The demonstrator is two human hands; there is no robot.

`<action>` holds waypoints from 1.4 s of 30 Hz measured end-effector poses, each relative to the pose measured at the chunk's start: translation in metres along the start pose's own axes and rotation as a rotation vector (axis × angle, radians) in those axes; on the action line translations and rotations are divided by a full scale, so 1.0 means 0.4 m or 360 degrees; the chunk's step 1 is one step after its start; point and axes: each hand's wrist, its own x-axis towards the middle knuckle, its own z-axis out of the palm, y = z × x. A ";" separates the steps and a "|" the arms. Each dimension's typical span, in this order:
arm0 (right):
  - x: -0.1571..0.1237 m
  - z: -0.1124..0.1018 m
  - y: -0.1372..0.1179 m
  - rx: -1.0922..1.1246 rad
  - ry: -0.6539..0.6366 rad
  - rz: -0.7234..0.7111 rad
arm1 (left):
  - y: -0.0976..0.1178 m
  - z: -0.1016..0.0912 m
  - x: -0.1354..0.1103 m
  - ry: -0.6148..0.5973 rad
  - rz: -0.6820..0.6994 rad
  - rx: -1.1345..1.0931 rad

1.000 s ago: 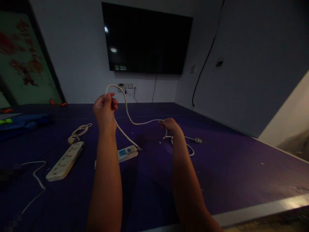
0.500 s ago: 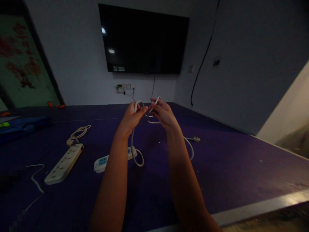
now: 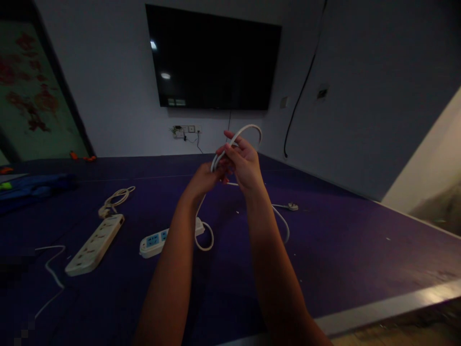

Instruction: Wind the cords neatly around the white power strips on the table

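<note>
Both my hands are raised above a purple surface (image 3: 342, 250), holding a white cable (image 3: 252, 129) that is bent into a loop. My right hand (image 3: 243, 163) grips the loop from the top, fingers curled round it. Just below and left of it, my left hand (image 3: 205, 180) pinches the same cable. The cable hangs down to a small white power strip with blue sockets (image 3: 158, 239) lying on the surface. Its other end trails right to a white plug (image 3: 292, 206).
A longer white power strip (image 3: 94, 245) with a coiled cord (image 3: 115, 198) lies at the left. A loose white wire (image 3: 50, 269) lies further left. A dark screen (image 3: 212, 60) hangs on the far wall above wall sockets (image 3: 185, 129).
My hands, apart one second ago, have come together. The right hand lifted off the surface and now holds a larger loop of cable higher up; the left hand dropped lower.
</note>
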 end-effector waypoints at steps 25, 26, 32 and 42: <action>-0.019 -0.025 0.012 -0.0492 -0.0763 0.0354 | 0.004 -0.093 0.010 0.1281 -0.0041 -0.0941; -0.017 -0.021 0.013 -0.0444 -0.0686 0.0297 | 0.000 -0.085 0.011 0.1166 -0.0076 -0.0926; -0.009 0.027 0.017 -0.0134 -0.0336 0.0067 | -0.002 -0.017 0.018 0.0439 -0.0237 -0.0946; -0.002 0.022 0.010 -0.0046 0.0298 -0.0166 | -0.019 -0.002 -0.010 -0.0325 -0.0237 -0.0564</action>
